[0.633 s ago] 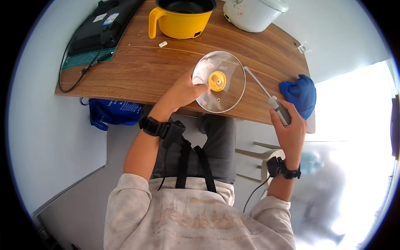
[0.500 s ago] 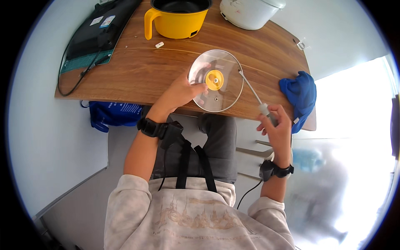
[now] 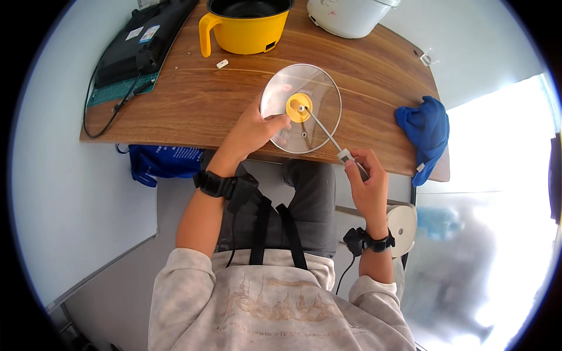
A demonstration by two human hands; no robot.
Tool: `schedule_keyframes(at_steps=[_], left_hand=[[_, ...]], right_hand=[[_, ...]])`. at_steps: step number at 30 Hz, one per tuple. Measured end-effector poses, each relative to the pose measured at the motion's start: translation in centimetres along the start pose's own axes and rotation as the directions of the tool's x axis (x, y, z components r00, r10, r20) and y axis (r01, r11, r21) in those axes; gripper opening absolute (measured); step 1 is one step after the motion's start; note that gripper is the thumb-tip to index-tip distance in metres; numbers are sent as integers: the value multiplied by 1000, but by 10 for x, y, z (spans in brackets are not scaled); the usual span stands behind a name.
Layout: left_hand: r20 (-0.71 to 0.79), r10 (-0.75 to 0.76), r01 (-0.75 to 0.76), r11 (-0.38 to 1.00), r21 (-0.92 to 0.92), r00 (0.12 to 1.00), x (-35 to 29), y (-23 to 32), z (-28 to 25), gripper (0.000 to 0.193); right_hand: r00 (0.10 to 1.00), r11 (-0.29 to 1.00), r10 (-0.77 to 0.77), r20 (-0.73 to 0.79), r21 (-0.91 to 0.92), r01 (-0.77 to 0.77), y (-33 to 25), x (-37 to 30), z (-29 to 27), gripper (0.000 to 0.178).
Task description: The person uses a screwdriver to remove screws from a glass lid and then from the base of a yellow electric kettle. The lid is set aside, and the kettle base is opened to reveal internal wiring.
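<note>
A round glass pot lid [image 3: 322, 126] with a metal rim is held up at the table's front edge. Its left side is gripped by my left hand [image 3: 256, 131], thumb on the near face and fingers seen through the glass behind. At the lid's centre is a yellow round knob piece [image 3: 299, 107] with a small screw in its middle. My right hand [image 3: 369, 178] is closed round the grey handle of a screwdriver [image 3: 325, 132]. The screwdriver's tip reaches the screw at the knob's centre; whether it sits in the screw head I cannot tell.
A yellow pot [image 3: 249, 32] with a side handle and a white appliance [image 3: 348, 17] stand at the back of the wooden table [image 3: 193, 111]. A small white piece [image 3: 222, 64] lies before the pot. Blue cloth [image 3: 424, 131] hangs over the right edge; a black flat device [image 3: 137, 47] with a cable sits left.
My right hand has moved left, bringing the screwdriver's tip from the lid's right rim to the knob's centre. My left hand still holds the lid in nearly the same place.
</note>
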State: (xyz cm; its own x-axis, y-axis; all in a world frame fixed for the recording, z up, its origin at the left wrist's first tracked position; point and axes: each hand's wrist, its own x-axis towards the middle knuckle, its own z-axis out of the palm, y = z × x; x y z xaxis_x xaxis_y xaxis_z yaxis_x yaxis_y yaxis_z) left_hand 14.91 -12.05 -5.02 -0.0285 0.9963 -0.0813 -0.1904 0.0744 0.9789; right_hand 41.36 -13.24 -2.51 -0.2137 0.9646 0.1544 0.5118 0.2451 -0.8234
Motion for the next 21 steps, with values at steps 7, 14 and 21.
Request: schedule_keyframes(at_steps=[7,14,21], left_hand=[[2,8,-8,1000,18,1000,0,0,-1,59],[5,13,-13,999,41,1000,1,-3,-2,59],[9,9,-9,999,43,1000,1,-2,-1,59]], right_hand=[[999,999,30,10,30,-31,-1,-1,0,16],[999,999,30,13,24,-30,1,-1,3,16],[997,998,68,24,-13,-68,-5,1,1,16]])
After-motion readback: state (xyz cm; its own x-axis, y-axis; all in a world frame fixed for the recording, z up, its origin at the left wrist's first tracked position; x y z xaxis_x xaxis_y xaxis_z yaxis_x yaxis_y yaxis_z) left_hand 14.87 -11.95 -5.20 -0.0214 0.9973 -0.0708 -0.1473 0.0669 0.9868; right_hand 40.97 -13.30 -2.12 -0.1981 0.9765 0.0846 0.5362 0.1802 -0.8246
